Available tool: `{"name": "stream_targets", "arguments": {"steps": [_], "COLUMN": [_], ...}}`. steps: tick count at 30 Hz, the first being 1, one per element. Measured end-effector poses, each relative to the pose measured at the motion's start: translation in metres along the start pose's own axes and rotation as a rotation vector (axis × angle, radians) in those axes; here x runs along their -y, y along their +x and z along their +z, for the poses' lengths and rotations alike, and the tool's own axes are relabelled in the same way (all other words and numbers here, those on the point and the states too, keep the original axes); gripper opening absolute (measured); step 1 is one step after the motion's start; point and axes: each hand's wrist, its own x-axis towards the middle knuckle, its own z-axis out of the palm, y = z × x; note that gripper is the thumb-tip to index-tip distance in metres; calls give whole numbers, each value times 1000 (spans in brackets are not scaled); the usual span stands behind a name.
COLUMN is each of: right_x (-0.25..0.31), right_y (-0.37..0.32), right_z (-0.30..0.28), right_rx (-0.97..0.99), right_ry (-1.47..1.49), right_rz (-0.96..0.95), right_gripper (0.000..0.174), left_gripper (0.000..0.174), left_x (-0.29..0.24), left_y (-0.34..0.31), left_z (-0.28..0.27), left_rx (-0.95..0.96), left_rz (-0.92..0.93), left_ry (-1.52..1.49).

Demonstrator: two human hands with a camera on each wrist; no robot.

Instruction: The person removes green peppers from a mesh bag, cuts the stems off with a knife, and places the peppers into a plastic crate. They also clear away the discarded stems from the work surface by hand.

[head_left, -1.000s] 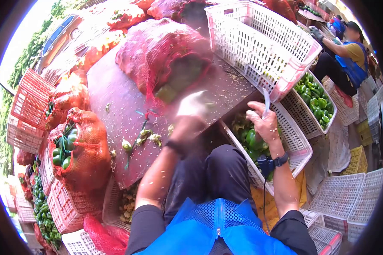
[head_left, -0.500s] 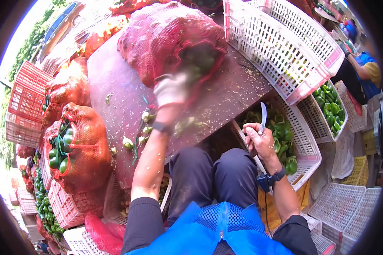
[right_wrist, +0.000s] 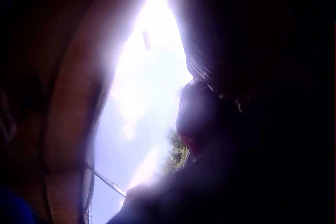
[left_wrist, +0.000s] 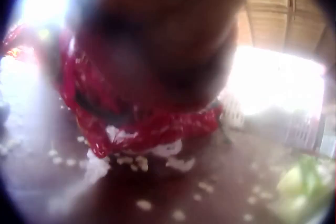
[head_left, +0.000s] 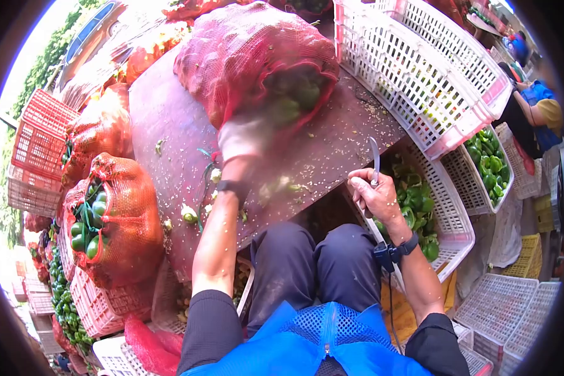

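One right hand grips a knife; the left hand, apart, blurs at a mesh sack; its hold unclear.

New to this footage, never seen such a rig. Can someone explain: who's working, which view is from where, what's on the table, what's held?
No robot here: a person in a blue vest works with bare-handed tools. The wide view looks down from the head; the other two are taken from the left and right wrists. The right-wrist one is mostly dark with glare.

On the table lies a big red mesh sack, its mouth showing green produce. Pale green scraps and pale bits are scattered about.

The right hand holds a small curved knife. The left hand, blurred, is at the sack's mouth; its grip is unclear.
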Motion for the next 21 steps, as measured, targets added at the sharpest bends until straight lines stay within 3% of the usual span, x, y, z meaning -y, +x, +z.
{"name": "stream_targets", "arguments": {"steps": [1,2,4,5,6,7,12,13,14,15,16,17,19,20,21], "right_x": [4,7,13,19,24,27,26,21,17,31,33,36,28,11,10], "right_y": [2,4,6,9,10,9,24,35,46,49,55,61,78,91,95], "right_z": [-2,-1,5,9,14,19,27,35,42,49,58,66,80,88,95], "right_rx": [1,1,24,29,28,35,102,92,78,130,129,186,241,311,378], "right_ry": [-19,-36,6,-7,-13,-12,-106,-183,-258,-347,-345,-378,-414,-321,-225], "right_rz": [-7,-12,-26,-1,33,36,59,-99,-256,-266,-257,-272,-289,-227,-170], "right_gripper": [22,22,21,20,20,19,27,34,40,52,52,54,56,56,55], "left_gripper": [19,17,16,17,18,18,18,17,17,16,17,23,28,33,33], "left_x": [47,60,25,42,35,27,-23,-13,-10,-4,-8,-6,-28,-35,-37], "left_y": [2,0,5,5,0,-3,-5,-12,-20,-33,-40,-41,-37,-39,-41], "left_z": [26,32,-2,21,16,13,8,16,27,41,38,32,-8,-19,-18], "left_rx": [87,46,339,392,235,239,438,288,290,147,1,123,239,351,349], "left_rz": [-1,68,92,185,277,282,236,231,238,195,141,379,321,261,264], "left_ry": [56,105,84,167,79,79,311,9,10,-274,-555,-203,-220,-235,-235]}}
